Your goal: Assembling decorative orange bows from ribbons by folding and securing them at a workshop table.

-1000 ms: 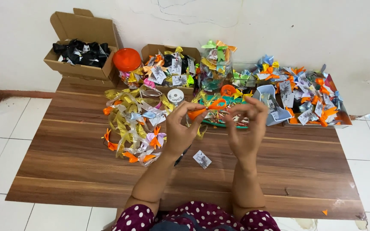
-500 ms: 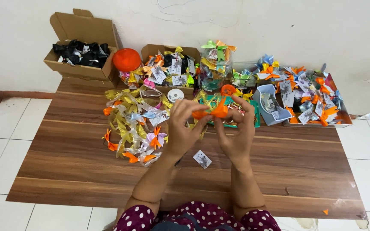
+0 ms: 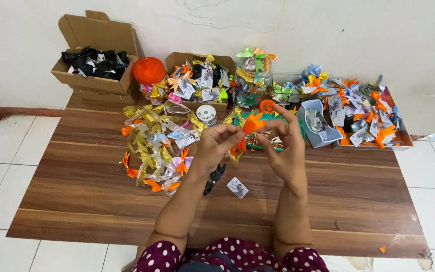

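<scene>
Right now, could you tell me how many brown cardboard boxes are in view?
2: one cardboard box of black bows at the table's far left corner, one box of mixed bows right of the orange lid. Others may be hidden.

A glossy orange satin ribbon bow (image 3: 250,126) is shining above a smooth, semi-matt brown wood-grain laminate table (image 3: 96,201). 2 matt brown cardboard boxes (image 3: 99,55) are looking rough, a glossy orange plastic lid (image 3: 148,70) is gleaming, and a clear glass-like jar (image 3: 250,80) is glinting.
</scene>
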